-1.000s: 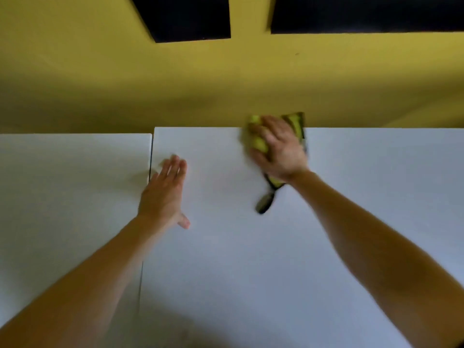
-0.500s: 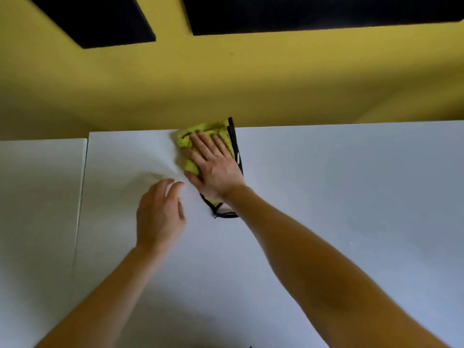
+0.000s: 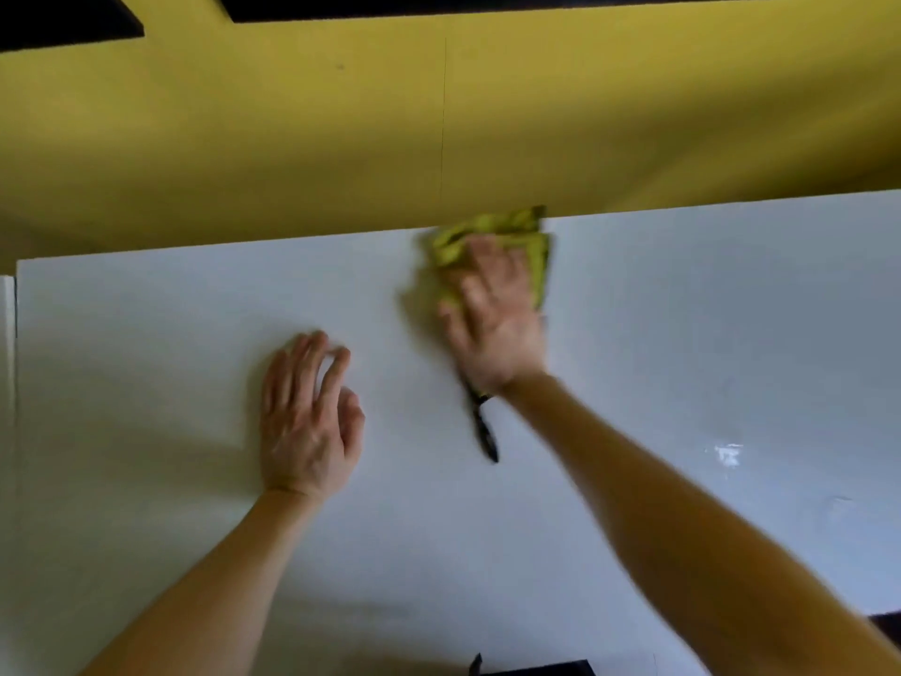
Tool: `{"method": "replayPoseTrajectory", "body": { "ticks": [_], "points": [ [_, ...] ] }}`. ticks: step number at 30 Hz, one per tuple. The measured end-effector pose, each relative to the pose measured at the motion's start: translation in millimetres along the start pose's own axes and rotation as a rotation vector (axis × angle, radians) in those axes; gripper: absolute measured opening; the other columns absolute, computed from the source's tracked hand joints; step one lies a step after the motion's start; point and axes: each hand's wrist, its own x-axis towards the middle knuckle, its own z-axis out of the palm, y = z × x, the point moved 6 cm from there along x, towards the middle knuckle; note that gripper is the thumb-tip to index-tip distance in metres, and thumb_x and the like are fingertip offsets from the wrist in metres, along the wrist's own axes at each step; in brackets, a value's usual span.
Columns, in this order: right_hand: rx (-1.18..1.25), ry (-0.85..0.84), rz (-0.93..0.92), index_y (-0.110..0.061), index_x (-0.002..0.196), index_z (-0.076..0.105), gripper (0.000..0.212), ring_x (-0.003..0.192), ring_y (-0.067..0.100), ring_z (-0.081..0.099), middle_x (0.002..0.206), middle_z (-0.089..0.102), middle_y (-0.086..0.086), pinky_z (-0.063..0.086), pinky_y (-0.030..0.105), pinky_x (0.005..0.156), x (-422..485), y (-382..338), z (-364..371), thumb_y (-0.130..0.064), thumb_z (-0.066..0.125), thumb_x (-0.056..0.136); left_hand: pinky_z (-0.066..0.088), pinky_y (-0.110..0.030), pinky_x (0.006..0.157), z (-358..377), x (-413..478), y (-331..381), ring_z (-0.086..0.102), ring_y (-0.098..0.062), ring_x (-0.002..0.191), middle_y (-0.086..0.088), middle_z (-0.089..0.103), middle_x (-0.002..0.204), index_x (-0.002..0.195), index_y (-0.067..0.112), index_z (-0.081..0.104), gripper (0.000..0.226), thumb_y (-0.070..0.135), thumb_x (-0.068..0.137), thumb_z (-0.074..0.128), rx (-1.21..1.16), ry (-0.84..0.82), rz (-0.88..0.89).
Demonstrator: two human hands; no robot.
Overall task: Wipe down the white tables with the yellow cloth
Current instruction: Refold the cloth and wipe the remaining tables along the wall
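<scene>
Head view: the right hand presses the crumpled yellow microfibre cloth with black edging flat-fingered, not clenched, against the far edge of the smooth white worktop. The left hand rests on the worktop, fingers released. Since half a second ago, the cloth has swept rightward from the seam, so the far strip looks mostly covered and the nearer surface remains.
</scene>
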Motion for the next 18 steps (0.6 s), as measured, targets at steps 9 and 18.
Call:
{"method": "replayPoseTrajectory", "body": {
  "ticks": [9, 18],
  "points": [
    [-0.019, 0.017, -0.144, -0.011, 0.157, 0.057, 0.065, 0.148, 0.043, 0.05, 0.158, 0.056, 0.019, 0.035, 0.057, 0.125, 14.3, 57.4, -31.2, -0.033, 0.065, 0.096, 0.032, -0.066, 0.125, 3.5, -2.5, -5.0, 0.04, -0.043, 0.158, -0.021, 0.044, 0.168, 0.149, 0.002, 0.062, 0.051, 0.019, 0.102, 0.052, 0.019, -0.009, -0.003],
    [0.037, 0.007, 0.093, -0.016, 0.158, 0.056, 0.065, 0.163, 0.039, 0.029, 0.172, 0.041, 0.015, 0.019, 0.059, 0.133, -21.0, -15.7, -2.1, -0.043, 0.058, 0.1, 0.032, -0.067, 0.125, 4.6, -1.9, -5.0, 0.04, -0.046, 0.156, -0.022, 0.045, 0.167, 0.148, 0.001, 0.061, 0.052, 0.019, 0.101, 0.051, 0.019, -0.006, 0.002]
  ]
}}
